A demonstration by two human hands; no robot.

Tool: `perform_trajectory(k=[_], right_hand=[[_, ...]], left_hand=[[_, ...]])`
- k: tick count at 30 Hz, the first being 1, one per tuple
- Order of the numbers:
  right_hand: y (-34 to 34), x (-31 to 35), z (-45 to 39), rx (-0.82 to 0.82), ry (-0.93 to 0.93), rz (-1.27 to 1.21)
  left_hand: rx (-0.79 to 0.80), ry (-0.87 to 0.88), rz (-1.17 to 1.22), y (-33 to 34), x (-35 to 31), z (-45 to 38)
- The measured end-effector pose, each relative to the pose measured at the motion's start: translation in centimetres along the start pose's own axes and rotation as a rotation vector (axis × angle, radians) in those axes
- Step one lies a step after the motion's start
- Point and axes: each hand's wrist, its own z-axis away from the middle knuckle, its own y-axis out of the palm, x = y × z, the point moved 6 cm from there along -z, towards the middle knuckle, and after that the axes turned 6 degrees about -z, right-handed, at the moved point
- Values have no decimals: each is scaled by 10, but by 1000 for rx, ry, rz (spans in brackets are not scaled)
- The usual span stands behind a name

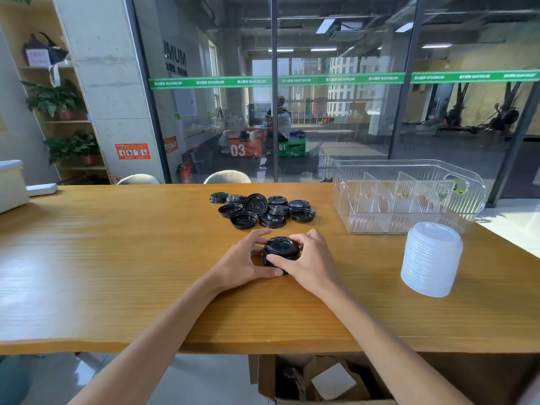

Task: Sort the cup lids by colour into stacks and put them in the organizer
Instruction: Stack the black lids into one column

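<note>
So both hands, left hand [244,260] and right hand [311,258], have fingers curled round a short black lid stack [281,252] on the table [117,258], just in front of the loose black lids [261,209]. White stack [432,258] looks done, sitting right of it in front of the empty organizer [409,197]. Next I'd guess grab another loose lid and seat it squarely on top.

Wooden table [117,258] ran wide, sunlit | glass wall [336,112] behind — green stripe [292,79] across it | concrete pillar [108,83] left | shelf [67,121] held potted plants [55,99] | two chair backs [227,176] beyond — cardboard box [321,378] underneath.
</note>
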Motion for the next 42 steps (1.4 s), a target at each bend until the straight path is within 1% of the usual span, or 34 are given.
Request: perform_trajectory(k=[5, 9, 11, 14, 18, 22, 30, 38, 42], right_hand=[[-2, -6, -1, 31, 15, -38], [-3, -7, -1, 49, 13, -63], [-4, -8, 0, 85, 11, -73], [-9, -16, 2, 158, 34, -152], [-19, -20, -1, 199, 25, -259], [-23, -19, -7, 195, 3, -268], [-20, -14, -8, 167, -36, -239], [-23, -18, -7, 205, -39, -243], [-24, -23, -7, 268, -37, -270]], left_hand=[[33, 48, 1, 2, -5, 4], [61, -11, 94, -2, -11, 9], [46, -17, 133, -2, -14, 9], [4, -11, 131, -4, -14, 7], [-23, 28, 144, -4, -14, 6], [-31, 52, 134, -5, -16, 6], [-31, 9, 183, -5, -13, 8], [-26, 25, 77, -5, -12, 7], [-29, 40, 49, -4, -11, 7]])
